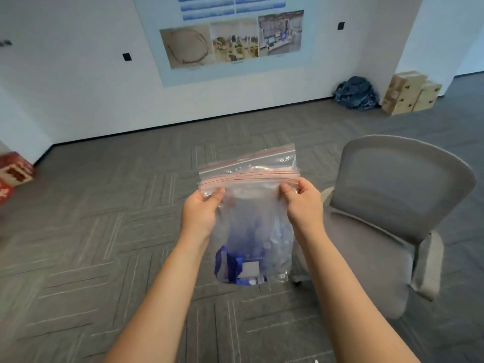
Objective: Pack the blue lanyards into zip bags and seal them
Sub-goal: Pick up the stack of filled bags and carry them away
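I hold a clear zip bag [251, 203] with red seal lines upright in the air over the carpet. My left hand [203, 212] pinches its top left corner just under the zip strip. My right hand [303, 203] pinches the top right corner. The bag's mouth looks parted, with one lip standing higher behind the other. Blue lanyards [230, 263] with a white card and clips lie bunched in the bottom of the bag. Part of the lanyard bundle is blurred by the plastic.
A grey office chair [392, 205] stands close on the right. Red boxes [13, 174] sit at the left edge. A dark bag [356, 94] and cardboard boxes [408, 93] rest by the far wall. Grey carpet [104, 231] covers the floor.
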A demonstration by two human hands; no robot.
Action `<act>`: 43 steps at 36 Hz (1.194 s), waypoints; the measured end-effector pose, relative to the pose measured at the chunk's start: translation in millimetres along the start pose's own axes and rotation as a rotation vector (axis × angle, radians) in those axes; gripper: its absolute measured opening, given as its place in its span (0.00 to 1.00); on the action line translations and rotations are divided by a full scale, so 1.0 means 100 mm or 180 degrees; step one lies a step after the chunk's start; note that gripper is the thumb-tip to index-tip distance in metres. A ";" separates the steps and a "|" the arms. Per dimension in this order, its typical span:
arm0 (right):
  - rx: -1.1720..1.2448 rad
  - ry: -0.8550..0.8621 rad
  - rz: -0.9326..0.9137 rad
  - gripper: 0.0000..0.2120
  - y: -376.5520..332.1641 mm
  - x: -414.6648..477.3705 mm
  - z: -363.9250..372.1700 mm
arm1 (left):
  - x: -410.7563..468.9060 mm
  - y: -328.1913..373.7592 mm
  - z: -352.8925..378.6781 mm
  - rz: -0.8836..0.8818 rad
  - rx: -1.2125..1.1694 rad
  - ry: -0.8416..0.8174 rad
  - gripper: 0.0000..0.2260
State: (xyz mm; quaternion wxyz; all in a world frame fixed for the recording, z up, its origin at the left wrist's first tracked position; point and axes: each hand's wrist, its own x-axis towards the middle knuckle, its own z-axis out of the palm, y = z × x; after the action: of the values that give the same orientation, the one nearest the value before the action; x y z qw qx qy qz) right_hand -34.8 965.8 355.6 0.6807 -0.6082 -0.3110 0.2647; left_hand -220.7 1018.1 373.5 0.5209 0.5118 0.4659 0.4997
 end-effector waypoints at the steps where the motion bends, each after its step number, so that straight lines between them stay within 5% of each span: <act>1: -0.0025 -0.0027 0.0004 0.06 0.00 0.16 0.07 | 0.15 0.01 0.04 -0.0012 -0.0007 0.0044 0.06; 13: -0.0182 0.0105 -0.0111 0.09 0.01 1.91 0.79 | 2.03 0.03 0.64 -0.0069 -0.0135 0.0113 0.03; 29: -0.0394 0.1186 0.0069 0.05 0.34 4.45 1.59 | 5.12 -0.14 1.82 0.0052 -0.0033 -0.0983 0.04; 43: -0.0455 0.1825 0.0128 0.05 0.73 6.69 1.29 | 7.03 -0.39 3.66 -0.0224 0.0092 -0.1687 0.04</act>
State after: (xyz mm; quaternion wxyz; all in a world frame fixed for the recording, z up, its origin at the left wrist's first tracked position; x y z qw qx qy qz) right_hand 315.8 1554.3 360.0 0.6909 -0.7106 -0.1117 0.0730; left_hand 192.6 1695.0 368.2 0.6344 0.6156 0.3378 0.3231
